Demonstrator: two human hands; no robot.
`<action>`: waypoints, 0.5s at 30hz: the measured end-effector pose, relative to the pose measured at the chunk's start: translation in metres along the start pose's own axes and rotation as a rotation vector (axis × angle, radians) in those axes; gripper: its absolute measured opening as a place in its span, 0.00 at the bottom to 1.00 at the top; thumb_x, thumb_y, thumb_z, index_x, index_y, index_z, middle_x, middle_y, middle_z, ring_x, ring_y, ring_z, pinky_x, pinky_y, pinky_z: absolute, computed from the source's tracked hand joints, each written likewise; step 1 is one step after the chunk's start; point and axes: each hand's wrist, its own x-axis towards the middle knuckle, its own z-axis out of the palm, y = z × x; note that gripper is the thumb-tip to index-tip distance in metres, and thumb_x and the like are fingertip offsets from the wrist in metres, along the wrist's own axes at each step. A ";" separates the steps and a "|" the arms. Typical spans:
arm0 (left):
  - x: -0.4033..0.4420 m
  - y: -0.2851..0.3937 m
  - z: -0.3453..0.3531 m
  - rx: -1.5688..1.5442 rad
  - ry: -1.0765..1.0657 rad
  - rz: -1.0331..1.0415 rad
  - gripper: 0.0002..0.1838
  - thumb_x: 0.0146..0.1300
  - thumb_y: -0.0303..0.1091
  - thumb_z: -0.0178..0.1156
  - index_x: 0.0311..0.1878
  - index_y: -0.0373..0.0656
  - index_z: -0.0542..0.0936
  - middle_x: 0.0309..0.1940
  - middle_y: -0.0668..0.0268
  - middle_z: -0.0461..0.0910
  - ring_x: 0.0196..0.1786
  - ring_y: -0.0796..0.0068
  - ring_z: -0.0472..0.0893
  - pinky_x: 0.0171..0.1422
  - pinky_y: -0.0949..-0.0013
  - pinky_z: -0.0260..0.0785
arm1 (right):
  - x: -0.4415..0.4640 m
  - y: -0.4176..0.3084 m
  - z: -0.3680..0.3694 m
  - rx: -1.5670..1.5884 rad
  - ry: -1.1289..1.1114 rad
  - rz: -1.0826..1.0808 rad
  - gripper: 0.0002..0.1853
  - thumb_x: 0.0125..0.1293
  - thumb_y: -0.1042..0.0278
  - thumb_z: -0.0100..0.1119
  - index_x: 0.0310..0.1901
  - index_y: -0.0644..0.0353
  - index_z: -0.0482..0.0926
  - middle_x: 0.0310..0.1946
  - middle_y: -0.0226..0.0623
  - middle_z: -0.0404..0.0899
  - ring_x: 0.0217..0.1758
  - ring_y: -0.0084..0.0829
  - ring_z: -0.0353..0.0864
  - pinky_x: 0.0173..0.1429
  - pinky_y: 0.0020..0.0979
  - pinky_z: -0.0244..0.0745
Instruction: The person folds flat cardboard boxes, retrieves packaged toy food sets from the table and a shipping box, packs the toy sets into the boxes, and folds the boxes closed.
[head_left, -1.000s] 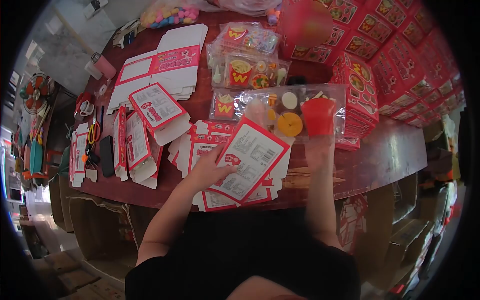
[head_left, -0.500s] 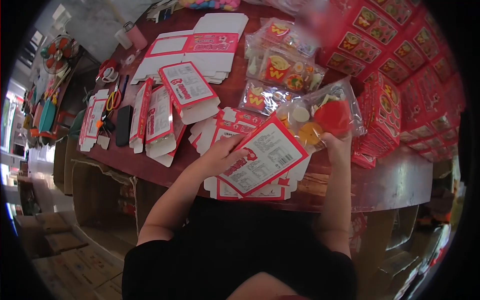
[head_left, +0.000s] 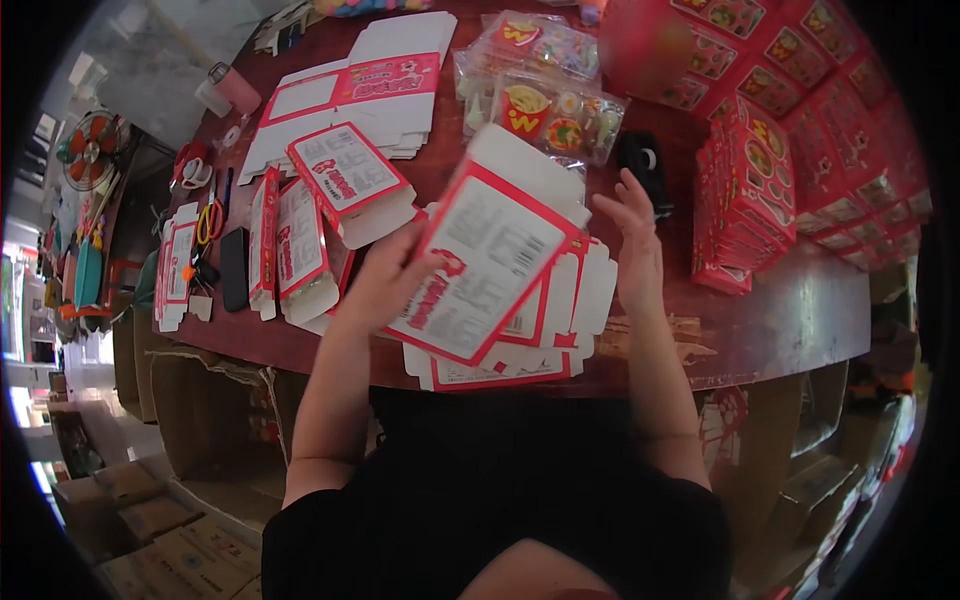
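My left hand (head_left: 385,275) grips a red-and-white printed cardboard box (head_left: 490,255) by its left side. The box is tilted, its back panel with print and a barcode faces me, and a white flap stands out at its far end. To the right of the box, my right hand (head_left: 638,245) is open with fingers spread, holding nothing. Under the box lies a pile of flat cartons (head_left: 590,285). Clear bags of toy food (head_left: 560,115) lie beyond the box. What is inside the box is hidden.
Finished-looking red boxes (head_left: 745,200) are stacked at the right. Flat white cartons (head_left: 400,85) lie at the back left. Several part-folded boxes (head_left: 350,175), a black phone (head_left: 234,270) and yellow-handled scissors (head_left: 210,220) sit at the left. A black object (head_left: 640,160) stands behind my right hand.
The clear bag of toy food that my right hand held is out of sight, and that hand is now open. The box has shifted left, its far-end flap now showing.
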 end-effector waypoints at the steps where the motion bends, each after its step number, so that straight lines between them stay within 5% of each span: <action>1: 0.000 0.002 -0.016 -0.074 0.097 -0.021 0.22 0.65 0.37 0.55 0.58 0.36 0.69 0.44 0.64 0.78 0.49 0.76 0.76 0.55 0.71 0.67 | -0.001 -0.002 -0.010 0.023 0.076 0.068 0.28 0.72 0.46 0.33 0.50 0.60 0.79 0.66 0.38 0.57 0.68 0.36 0.56 0.69 0.38 0.51; 5: 0.001 -0.034 -0.123 -0.115 0.324 -0.229 0.24 0.66 0.37 0.53 0.63 0.39 0.66 0.50 0.62 0.76 0.53 0.75 0.74 0.57 0.71 0.66 | -0.013 -0.020 -0.043 -0.238 0.059 0.214 0.16 0.70 0.60 0.45 0.47 0.61 0.78 0.57 0.37 0.68 0.62 0.31 0.65 0.64 0.32 0.59; 7: 0.009 -0.009 -0.136 -0.044 0.399 -0.111 0.29 0.65 0.39 0.54 0.67 0.42 0.60 0.58 0.60 0.70 0.57 0.73 0.72 0.59 0.69 0.65 | -0.022 -0.007 -0.050 -0.266 0.053 0.185 0.10 0.67 0.68 0.50 0.45 0.61 0.79 0.52 0.37 0.72 0.58 0.30 0.69 0.60 0.29 0.63; 10: 0.026 -0.023 -0.145 0.884 0.670 0.113 0.40 0.54 0.42 0.65 0.68 0.44 0.58 0.65 0.55 0.60 0.63 0.61 0.68 0.66 0.62 0.59 | -0.034 0.007 -0.045 -0.264 0.023 0.236 0.09 0.65 0.71 0.52 0.44 0.61 0.79 0.50 0.38 0.72 0.55 0.30 0.71 0.57 0.28 0.66; 11: 0.027 -0.022 -0.134 0.949 0.635 0.255 0.43 0.47 0.39 0.69 0.67 0.44 0.59 0.65 0.56 0.60 0.66 0.59 0.63 0.70 0.59 0.53 | -0.039 0.011 -0.037 -0.255 0.013 0.240 0.09 0.64 0.72 0.53 0.43 0.62 0.79 0.49 0.38 0.72 0.53 0.30 0.72 0.55 0.27 0.67; 15: 0.029 -0.012 -0.013 0.280 -0.181 -0.016 0.50 0.38 0.34 0.74 0.67 0.47 0.59 0.64 0.59 0.60 0.68 0.56 0.58 0.70 0.56 0.53 | -0.055 0.006 0.000 0.004 -0.047 0.495 0.14 0.65 0.74 0.52 0.52 0.63 0.73 0.48 0.36 0.72 0.49 0.25 0.74 0.50 0.26 0.71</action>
